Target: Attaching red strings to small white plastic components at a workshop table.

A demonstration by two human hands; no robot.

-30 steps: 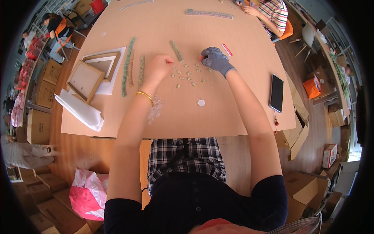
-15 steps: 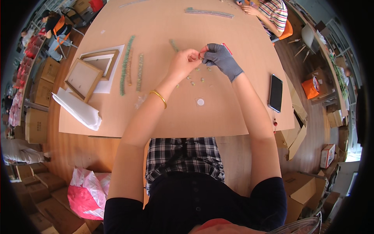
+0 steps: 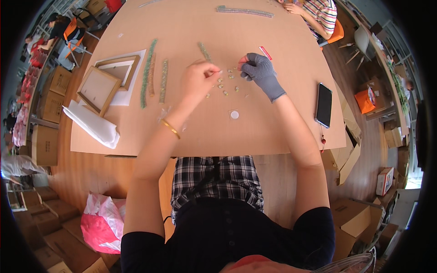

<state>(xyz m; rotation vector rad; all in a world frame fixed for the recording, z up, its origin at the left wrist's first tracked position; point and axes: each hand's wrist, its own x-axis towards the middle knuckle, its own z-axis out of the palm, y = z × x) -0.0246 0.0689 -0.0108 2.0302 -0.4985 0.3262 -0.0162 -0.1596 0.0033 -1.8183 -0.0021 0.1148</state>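
My left hand (image 3: 199, 79), bare with a gold bracelet (image 3: 171, 129) at the wrist, has thumb and forefinger pinched together over the table. A tiny pale, clear-looking bit shows at its fingertips, too small to name. To its right, my right hand (image 3: 260, 73) wears a grey dotted glove with bare fingertips; its fingers are curled together, and whatever they hold is hidden. Several small greenish pieces (image 3: 225, 93) lie scattered between and below the hands. Just beyond my left hand lies a short green strip (image 3: 204, 51). A white round disc (image 3: 234, 115) sits nearer to me.
Left on the table (image 3: 200, 141) are long bead-like strips (image 3: 163, 82), two wooden frames (image 3: 98, 91) and a white folded sheet (image 3: 91, 125). A phone (image 3: 323, 104) lies right. A red-and-white strip (image 3: 266, 53) lies beyond my gloved hand. Another person (image 3: 321, 17) sits at the far right.
My hands were together at the fingertips and have come apart. The left hand has moved left and slightly nearer; the right hand has shifted slightly right. More small pieces show between them.
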